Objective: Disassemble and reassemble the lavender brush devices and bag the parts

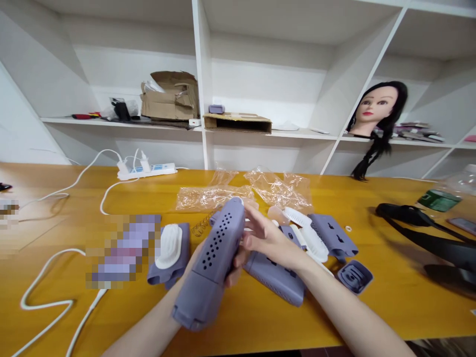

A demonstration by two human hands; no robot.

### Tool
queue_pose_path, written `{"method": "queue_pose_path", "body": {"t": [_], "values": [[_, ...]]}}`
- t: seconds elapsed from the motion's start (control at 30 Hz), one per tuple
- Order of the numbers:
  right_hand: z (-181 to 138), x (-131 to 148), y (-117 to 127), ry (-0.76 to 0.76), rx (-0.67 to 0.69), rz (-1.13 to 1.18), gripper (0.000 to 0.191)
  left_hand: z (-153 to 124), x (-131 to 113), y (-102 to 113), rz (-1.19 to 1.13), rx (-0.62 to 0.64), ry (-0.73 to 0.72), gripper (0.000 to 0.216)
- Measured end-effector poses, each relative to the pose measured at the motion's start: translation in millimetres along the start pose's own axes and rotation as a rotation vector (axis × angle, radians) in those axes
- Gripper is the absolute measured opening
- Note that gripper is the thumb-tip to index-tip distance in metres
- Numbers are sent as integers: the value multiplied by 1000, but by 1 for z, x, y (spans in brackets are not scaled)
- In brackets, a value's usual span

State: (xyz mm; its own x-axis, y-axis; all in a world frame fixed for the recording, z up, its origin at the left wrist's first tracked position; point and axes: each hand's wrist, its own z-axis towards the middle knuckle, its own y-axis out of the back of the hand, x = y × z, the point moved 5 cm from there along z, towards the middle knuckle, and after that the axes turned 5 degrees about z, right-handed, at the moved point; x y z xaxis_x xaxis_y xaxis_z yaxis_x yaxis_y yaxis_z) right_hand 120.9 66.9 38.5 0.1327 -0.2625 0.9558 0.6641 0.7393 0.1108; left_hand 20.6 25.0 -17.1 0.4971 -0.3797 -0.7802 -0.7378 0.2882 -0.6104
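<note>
A purple-grey plastic housing (pixel 213 263) with rows of round holes along one side is held tilted above the table. My left hand (pixel 233 276) is wrapped around it from below, its fingertips showing past the right edge. Against the upper right side, my right hand (pixel 267 238) has its fingers bent onto the housing; part of their contact is hidden. Under my right forearm lies another purple-grey shell (pixel 277 280). Left of the housing is a purple part (pixel 182 270) with a white oval piece (pixel 170 245) on it. Behind the housing rests a coil spring (pixel 203 224).
White bristled pieces (pixel 316 243), a slotted purple cover (pixel 332 235) and a small square purple part (pixel 355 276) lie right. Clear plastic bags (pixel 278 188) are behind. A pixelated object (pixel 124 250) with a white cable, a power strip (pixel 147 171) and a black stand (pixel 439 243) flank them.
</note>
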Motion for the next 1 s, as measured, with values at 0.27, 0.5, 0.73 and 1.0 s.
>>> {"method": "queue_pose_path", "body": {"t": [0.27,0.5,0.73,1.0], "values": [[-4,-2,4,-195,-150,15,52,-4,2,-2,94,37,75,75],[-4,20,32,-134,-270,-468,64,-23,-1,-4,-62,-52,78,62],[-36,40,119,-573,-494,-1337,29,-30,-33,10,-224,-231,-314,60],[-45,2,143,-961,-257,-1387,17,-34,-37,20,-277,-178,-424,55]]}}
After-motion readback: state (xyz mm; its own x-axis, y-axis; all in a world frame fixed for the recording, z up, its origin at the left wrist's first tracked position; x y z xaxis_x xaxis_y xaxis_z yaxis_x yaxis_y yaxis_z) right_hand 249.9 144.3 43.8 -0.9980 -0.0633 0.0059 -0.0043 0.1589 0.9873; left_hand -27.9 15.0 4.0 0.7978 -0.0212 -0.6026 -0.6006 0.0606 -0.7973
